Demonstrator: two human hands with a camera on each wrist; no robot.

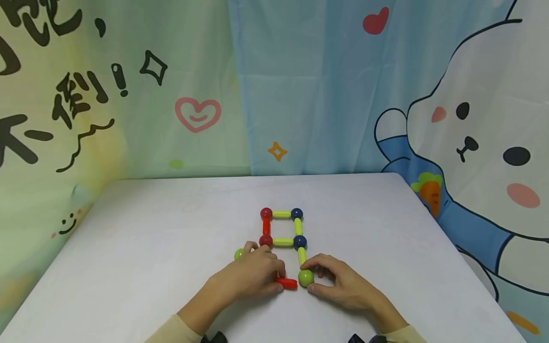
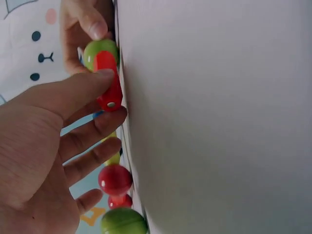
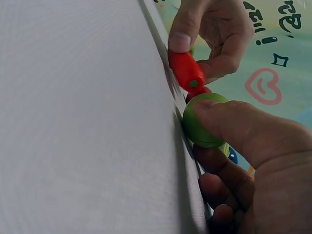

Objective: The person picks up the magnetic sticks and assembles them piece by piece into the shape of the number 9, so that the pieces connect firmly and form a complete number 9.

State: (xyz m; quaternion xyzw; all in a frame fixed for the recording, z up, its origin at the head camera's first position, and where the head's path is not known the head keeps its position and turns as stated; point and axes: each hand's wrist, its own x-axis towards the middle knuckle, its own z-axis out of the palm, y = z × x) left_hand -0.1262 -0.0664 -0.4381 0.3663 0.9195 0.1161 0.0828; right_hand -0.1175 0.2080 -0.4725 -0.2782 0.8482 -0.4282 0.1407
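On the table a square frame of balls and rods lies flat: two red balls (image 1: 266,213) on the left, two dark blue balls (image 1: 297,213) on the right. One red rod (image 1: 266,226) and several yellow-green rods (image 1: 281,215) join them. From the nearer blue ball a rod (image 1: 302,256) runs to a green ball (image 1: 306,277), which my right hand (image 1: 345,284) pinches between thumb and fingers. My left hand (image 1: 253,272) pinches a loose red rod (image 2: 112,87) by thumb and fingertips, its free end pointing toward that ball. A second green ball (image 2: 124,222) lies beyond the left hand.
The white tabletop (image 1: 171,219) spreads around both hands. Behind its far edge hangs a printed curtain (image 1: 300,95) with hearts, lettering and a large cartoon animal at the right.
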